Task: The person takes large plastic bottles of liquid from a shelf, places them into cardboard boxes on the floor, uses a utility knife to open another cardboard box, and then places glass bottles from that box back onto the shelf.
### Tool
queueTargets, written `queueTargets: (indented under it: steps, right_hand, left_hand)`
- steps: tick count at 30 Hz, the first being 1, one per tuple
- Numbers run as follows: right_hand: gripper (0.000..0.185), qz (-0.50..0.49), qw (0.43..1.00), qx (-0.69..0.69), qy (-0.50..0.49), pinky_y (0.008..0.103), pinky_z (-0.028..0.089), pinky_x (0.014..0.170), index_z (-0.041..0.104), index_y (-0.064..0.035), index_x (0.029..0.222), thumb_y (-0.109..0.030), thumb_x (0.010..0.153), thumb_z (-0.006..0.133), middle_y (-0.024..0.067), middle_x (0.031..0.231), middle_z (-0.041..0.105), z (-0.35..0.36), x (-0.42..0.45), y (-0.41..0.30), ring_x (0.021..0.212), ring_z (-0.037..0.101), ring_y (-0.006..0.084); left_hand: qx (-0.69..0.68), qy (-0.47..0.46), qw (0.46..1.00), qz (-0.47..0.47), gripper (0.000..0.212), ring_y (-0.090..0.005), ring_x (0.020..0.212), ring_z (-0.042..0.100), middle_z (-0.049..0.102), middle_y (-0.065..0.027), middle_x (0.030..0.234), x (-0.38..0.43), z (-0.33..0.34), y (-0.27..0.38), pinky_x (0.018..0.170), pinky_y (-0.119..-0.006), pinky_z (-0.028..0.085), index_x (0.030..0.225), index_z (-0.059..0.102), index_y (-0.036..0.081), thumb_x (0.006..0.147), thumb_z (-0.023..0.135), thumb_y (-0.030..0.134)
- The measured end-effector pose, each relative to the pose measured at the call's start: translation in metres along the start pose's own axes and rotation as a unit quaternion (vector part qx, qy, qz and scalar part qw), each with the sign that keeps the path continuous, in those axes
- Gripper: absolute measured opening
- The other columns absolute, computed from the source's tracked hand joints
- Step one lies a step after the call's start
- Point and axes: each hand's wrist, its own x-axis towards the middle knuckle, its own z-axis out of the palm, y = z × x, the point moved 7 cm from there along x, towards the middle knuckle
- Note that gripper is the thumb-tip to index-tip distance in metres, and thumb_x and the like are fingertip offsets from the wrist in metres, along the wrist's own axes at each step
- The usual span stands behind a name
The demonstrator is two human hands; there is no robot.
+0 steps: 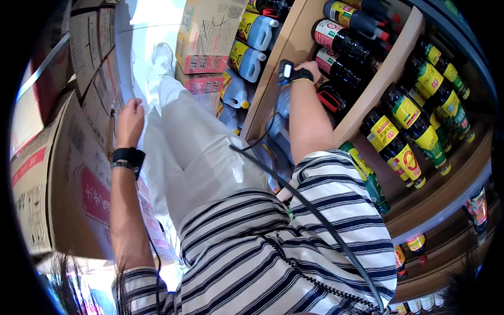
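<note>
My left hand [131,116] hangs beside the stacked cardboard boxes, its fingers curled, with no object visible in it. My right hand [309,71] reaches into a wooden shelf compartment at the upper right, next to dark bottles with red and white labels [327,31]. Part of that hand is hidden behind the wrist device [286,72], so its grip cannot be made out. Just below it in the compartment lies a black and red object [331,97]. Translucent jugs [284,103] show to the left of my right forearm.
Cardboard boxes [75,177] are stacked along the left. More cartons [210,35] and jugs with yellow labels [252,31] stand left of the wooden shelf panel [271,59]. Dark bottles with yellow labels [405,112] fill the shelves at right. A black cable [315,212] crosses my body.
</note>
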Motion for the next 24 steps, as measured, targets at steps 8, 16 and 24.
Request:
queueTargets:
  steps: [8,16,24]
  right_hand:
    - [0.062,-0.051,0.941,-0.016,-0.335,0.0444,0.057,0.051,0.019,-0.0075,0.136,0.002,0.086,0.053,0.0214,0.1,0.054,-0.022,-0.219,0.031,0.064,0.066,0.0341]
    - [0.078,-0.133,0.719,-0.175,-0.659,0.0358,0.054,0.06,0.007,-0.0094,0.143,-0.003,0.085,0.06,0.0176,0.109,0.054,-0.083,-0.353,0.043,0.079,0.062,0.0249]
    - [0.01,-0.191,0.581,-0.294,-0.735,0.0305,0.036,0.031,0.049,-0.0088,0.09,-0.009,0.083,0.057,0.0083,0.061,0.055,-0.101,-0.32,0.062,0.035,0.044,0.0155]
  left_hand:
    - [-0.068,0.139,0.966,0.208,0.019,-0.039,0.081,0.06,0.061,-0.0202,0.086,-0.128,-0.049,0.146,0.072,-0.043,0.05,0.101,0.059,0.0,0.087,0.047,0.002]
    - [-0.087,0.381,0.853,0.344,0.023,-0.0287,0.08,0.059,0.059,-0.0093,0.085,-0.406,-0.184,0.127,0.069,-0.04,0.048,0.097,0.061,0.004,0.075,0.062,0.011]
    - [-0.145,0.688,0.709,-0.055,0.014,-0.0336,0.085,0.061,0.061,-0.0147,0.089,-0.66,-0.149,-0.126,0.076,-0.039,0.049,0.1,0.061,0.004,0.09,0.052,0.009]
